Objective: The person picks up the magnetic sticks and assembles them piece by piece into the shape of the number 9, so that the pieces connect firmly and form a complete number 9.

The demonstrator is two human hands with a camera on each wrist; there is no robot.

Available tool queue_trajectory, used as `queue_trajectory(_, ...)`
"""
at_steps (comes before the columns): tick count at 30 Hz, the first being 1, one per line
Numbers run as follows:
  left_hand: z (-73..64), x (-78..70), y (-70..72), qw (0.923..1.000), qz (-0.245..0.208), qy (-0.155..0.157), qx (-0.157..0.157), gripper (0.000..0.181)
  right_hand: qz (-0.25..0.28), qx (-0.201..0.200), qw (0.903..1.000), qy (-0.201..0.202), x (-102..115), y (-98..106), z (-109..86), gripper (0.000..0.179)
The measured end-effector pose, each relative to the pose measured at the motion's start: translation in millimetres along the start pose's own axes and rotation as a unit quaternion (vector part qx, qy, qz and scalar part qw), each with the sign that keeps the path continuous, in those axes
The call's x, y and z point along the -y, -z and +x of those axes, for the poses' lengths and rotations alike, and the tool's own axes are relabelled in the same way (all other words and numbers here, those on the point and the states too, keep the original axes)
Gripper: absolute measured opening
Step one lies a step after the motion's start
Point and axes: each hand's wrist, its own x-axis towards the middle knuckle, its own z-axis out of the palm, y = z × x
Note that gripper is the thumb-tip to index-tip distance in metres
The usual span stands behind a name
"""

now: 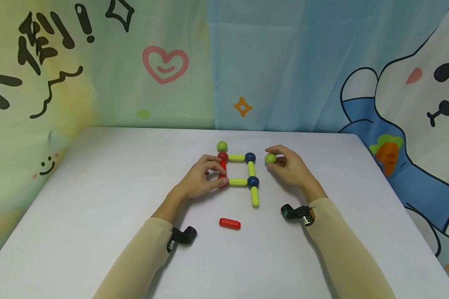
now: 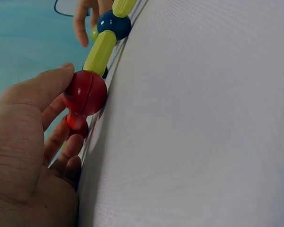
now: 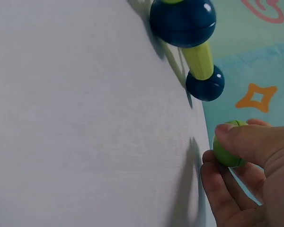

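Balls and rods form a square frame in the head view. Its left side has a far red ball, a red rod and a near red ball. My left hand holds this side, thumb against the near red ball and fingers by the red rod. Yellow-green rods run to two blue balls on the right, and one more rod sticks out toward me. To the right of the frame, apart from it, my right hand pinches a green ball between thumb and fingers.
Another green ball sits just behind the far red ball. A loose red rod lies on the white table, nearer to me than the frame. A printed cloth hangs behind the table's far edge.
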Motion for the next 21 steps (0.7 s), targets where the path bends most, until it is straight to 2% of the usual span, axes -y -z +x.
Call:
queue_trajectory(11,0.9,-0.6,2.1,1.0,-0.007,-0.001,-0.003,0.016,-0.005,-0.001,0.9999,0.016,0.0,7.0,-20.6,0.043)
queue_trajectory(18,2.6,-5.7,-3.5,0.9997,-0.014,-0.012,0.015,0.017,-0.02,-0.008,0.9994,0.028,-3.9,8.5,-34.4,0.033)
queue_trajectory(21,2.5,-9.1,-5.6,0.9998,-0.012,-0.017,0.006,0.018,-0.016,-0.011,0.999,0.041,-3.4,9.4,-38.3,0.034)
